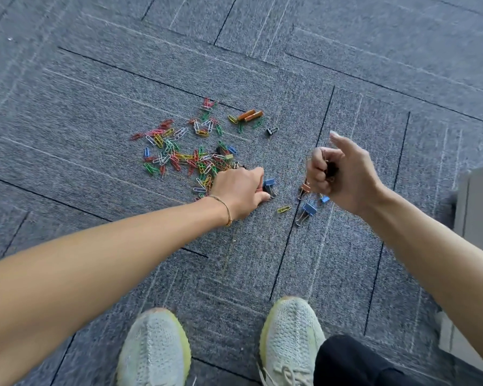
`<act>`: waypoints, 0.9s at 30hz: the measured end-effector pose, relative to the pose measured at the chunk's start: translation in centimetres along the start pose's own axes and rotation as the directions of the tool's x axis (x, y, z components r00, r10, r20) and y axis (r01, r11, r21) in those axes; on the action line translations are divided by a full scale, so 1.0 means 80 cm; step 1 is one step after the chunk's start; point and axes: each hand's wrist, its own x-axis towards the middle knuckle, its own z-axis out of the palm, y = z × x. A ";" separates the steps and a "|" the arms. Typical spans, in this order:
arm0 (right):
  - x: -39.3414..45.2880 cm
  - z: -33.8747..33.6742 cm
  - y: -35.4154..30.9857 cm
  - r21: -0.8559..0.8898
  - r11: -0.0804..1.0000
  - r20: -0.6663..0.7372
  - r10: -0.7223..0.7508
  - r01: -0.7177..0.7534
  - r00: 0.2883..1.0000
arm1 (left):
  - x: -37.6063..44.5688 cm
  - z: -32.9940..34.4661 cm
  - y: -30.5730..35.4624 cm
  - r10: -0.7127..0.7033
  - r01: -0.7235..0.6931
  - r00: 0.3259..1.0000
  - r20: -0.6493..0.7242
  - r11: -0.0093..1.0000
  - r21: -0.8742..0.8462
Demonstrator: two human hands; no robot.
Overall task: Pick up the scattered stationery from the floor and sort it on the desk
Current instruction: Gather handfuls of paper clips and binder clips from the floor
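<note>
A: In the head view, what was seen of the hands?

B: The left hand (239, 188) was lowered to the carpet floor (95, 107), its fingers (258, 174) pinched together on a blue binder clip (269, 185) at the near right edge of the pile. The right hand (343, 174) was held raised to the right, its fingers curled shut around dark binder clips (331, 171) already gathered, thumb sticking up.

A: How would this pick best be done?

B: It was judged that the clip should be gripped by its body, not its wire handles, so it would not swing. The gathered clips should be kept in a closed fist, with the palm turned up, so nothing would be dropped.

A: And the stationery itself?

B: Coloured paper clips (179, 154), red, green, yellow, blue and white, were spread thickly across the middle of the carpet. Two orange cylinders (250, 115), possibly batteries, lay at the far side, with a small black binder clip (272, 131) just beside them on the right. Nearer, more blue binder clips (308, 210), an orange binder clip (305, 188) and a lone yellow paper clip (283, 209) lay apart below the right hand. No desk surface could be identified; most of the sorting was judged not yet begun.
</note>
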 end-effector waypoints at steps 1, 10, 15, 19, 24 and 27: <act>0.001 -0.001 -0.001 -0.029 0.999 -0.045 0.012 -0.013 0.999 | 0.001 -0.001 0.000 -0.020 0.021 1.000 0.020 0.998 -0.059; 0.015 0.008 0.019 -0.669 0.741 -0.145 -0.050 -0.061 0.988 | 0.003 -0.029 -0.006 -0.016 0.367 0.928 0.373 0.224 -0.903; 0.036 0.039 0.035 -0.997 0.073 0.017 -0.206 0.033 0.978 | -0.005 -0.037 -0.021 0.024 0.466 0.885 0.465 -0.084 -0.881; 0.049 0.041 0.043 -0.960 -0.241 0.192 -0.181 0.145 0.965 | -0.002 -0.039 -0.035 -0.091 0.482 0.868 0.489 -0.085 -0.872; 0.050 0.033 0.049 -0.835 -0.456 0.416 -0.154 0.309 0.896 | -0.002 -0.041 -0.053 -0.285 0.497 0.836 0.469 0.030 -0.867; 0.046 0.032 0.053 -0.787 -0.506 0.465 -0.114 0.352 0.878 | -0.002 -0.039 -0.062 -0.361 0.474 0.852 0.378 0.226 -0.851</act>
